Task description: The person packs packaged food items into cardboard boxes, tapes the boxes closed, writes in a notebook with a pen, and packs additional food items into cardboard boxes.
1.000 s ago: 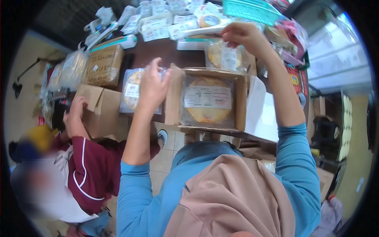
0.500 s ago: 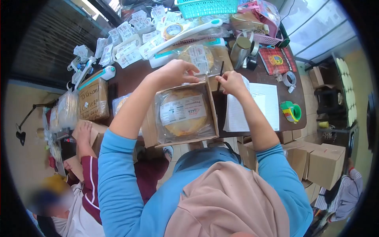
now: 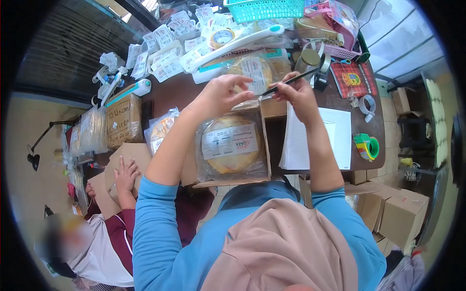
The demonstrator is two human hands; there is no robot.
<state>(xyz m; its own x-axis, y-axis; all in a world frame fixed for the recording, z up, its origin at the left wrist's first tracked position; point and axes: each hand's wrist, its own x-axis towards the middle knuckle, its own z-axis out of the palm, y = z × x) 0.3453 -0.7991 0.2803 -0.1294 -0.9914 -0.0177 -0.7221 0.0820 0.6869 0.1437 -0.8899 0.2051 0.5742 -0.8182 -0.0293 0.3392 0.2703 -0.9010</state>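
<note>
My right hand (image 3: 298, 94) pinches a slim black pen (image 3: 306, 74), tilted up to the right above the back corner of an open cardboard box (image 3: 266, 140). My left hand (image 3: 225, 94) hovers over the box's back edge, fingers curved and apart, with nothing in it. Inside the box lies a plastic-wrapped pizza (image 3: 230, 162) with a white label reading Pepperoni. Another wrapped pizza (image 3: 257, 72) is on the table just beyond my hands. Beside the box, under my right forearm, is an open lined notebook (image 3: 298, 145).
Rolls of tape (image 3: 366, 147) and a red plaid book (image 3: 352, 75) are at the right. A jar (image 3: 308, 60), a teal basket (image 3: 264, 9) and many labels (image 3: 167, 63) fill the back. At left, a co-worker's hand (image 3: 126, 174) rests on cardboard (image 3: 128, 155) near a written-on box (image 3: 124, 121).
My right hand has lifted the pen from upright to a slant and moved closer to my left hand. The co-worker's hand has shifted on the cardboard at left.
</note>
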